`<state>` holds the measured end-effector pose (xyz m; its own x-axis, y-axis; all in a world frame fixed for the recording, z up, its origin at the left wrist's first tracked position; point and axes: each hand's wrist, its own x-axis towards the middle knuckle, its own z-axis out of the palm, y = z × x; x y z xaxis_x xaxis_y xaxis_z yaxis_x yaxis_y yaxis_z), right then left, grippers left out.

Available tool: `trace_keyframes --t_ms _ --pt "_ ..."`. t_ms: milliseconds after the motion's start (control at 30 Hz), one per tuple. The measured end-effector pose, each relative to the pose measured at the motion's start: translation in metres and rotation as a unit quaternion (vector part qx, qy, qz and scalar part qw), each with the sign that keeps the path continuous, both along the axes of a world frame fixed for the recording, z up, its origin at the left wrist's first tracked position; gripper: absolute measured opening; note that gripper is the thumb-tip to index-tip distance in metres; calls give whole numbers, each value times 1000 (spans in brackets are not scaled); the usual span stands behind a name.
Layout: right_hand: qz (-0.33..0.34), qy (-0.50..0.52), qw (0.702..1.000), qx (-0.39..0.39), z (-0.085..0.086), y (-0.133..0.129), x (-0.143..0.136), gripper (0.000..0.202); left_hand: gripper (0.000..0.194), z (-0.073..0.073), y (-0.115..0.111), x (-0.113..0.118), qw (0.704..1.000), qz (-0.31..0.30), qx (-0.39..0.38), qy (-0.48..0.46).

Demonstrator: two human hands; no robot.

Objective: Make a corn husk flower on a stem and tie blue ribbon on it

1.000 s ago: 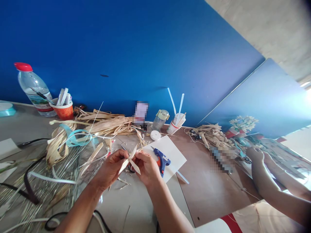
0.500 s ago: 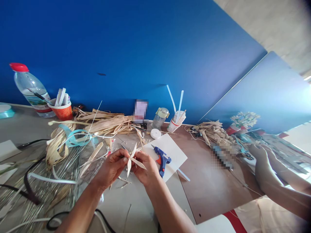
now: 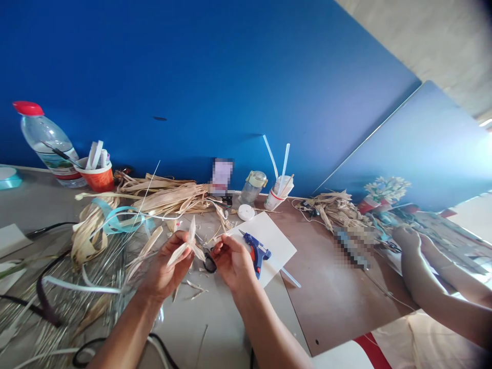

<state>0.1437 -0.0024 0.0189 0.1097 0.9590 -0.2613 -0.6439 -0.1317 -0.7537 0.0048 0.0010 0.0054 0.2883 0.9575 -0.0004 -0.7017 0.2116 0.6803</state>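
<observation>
My left hand (image 3: pixel 171 269) holds a small flower (image 3: pixel 189 245) of pale dried husk, its pointed petals spread above the fingers. Just to the right, my right hand (image 3: pixel 232 259) is closed in a pinch; what sits between its fingertips is too small to make out. Between the hands a black scissor handle (image 3: pixel 209 262) shows on the table. A blue glue gun (image 3: pixel 257 251) lies on a white sheet (image 3: pixel 274 241), right beside my right hand. Small husk scraps (image 3: pixel 197 290) lie below the hands.
Husk bundles (image 3: pixel 172 195), light blue ribbon (image 3: pixel 115 218) and thin wires (image 3: pixel 96 282) cover the left side. Along the blue partition stand a bottle (image 3: pixel 48 146), a red cup (image 3: pixel 98 177), a jar (image 3: pixel 252 188) and a white cup (image 3: pixel 275 197). Another person's arms (image 3: pixel 430 277) reach in at right.
My hands have come apart. The husk flower has moved left with my left hand and turned, and my right hand has let go of it. The scissor handle now shows between them.
</observation>
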Motion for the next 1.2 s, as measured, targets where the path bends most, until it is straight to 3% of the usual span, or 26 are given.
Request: trace_keyframes --t_ms 100,333,567,833,1200 --pt "-28 0 1000 4 5 -5 -1 21 20 2 -1 2 999 -20 -14 21" --pt "-42 -101 993 46 8 -15 -4 26 19 14 -4 7 995 -25 -35 87" --pt "-33 -123 989 78 9 -18 -7 26 20 9 -4 4 995 -40 -59 69" --pt "-8 -109 990 93 13 -20 -9 22 23 -5 -3 5 997 -80 -20 12" --pt "-5 -155 983 94 13 -22 -9 20 19 5 -4 5 996 -73 -50 20"
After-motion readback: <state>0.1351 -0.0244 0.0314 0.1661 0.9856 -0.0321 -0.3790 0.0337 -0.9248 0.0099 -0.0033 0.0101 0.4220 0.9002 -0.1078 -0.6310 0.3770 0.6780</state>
